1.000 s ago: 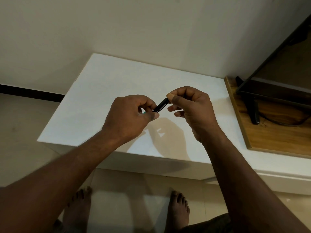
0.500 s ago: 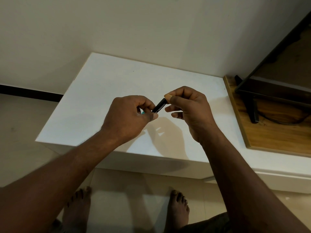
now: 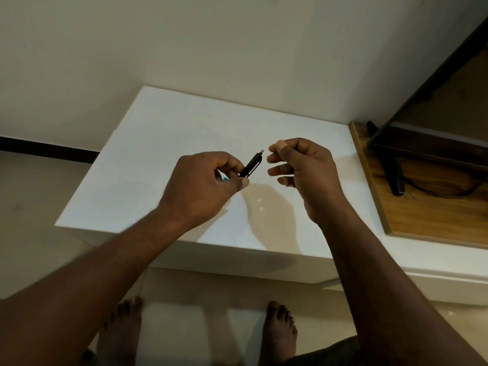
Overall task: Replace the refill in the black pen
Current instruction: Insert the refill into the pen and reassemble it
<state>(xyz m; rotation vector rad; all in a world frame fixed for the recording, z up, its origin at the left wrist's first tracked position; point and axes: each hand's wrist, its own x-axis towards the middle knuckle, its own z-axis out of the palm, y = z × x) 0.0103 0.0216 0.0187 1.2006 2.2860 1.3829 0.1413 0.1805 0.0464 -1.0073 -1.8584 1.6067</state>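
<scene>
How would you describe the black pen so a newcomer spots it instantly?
Over the white table by the wall, two hands hover mid-surface. The left hand pinches the black pen, angled toward the right hand. It alone is slim and dark, with a clip and silvery end.

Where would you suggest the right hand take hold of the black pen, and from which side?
Probably the bare upper end of the pen, just below its small grey tip, pinched across the barrel from the right. The left hand wraps the lower part, and the free end slants up towards the right hand, leaving only that end exposed.
</scene>
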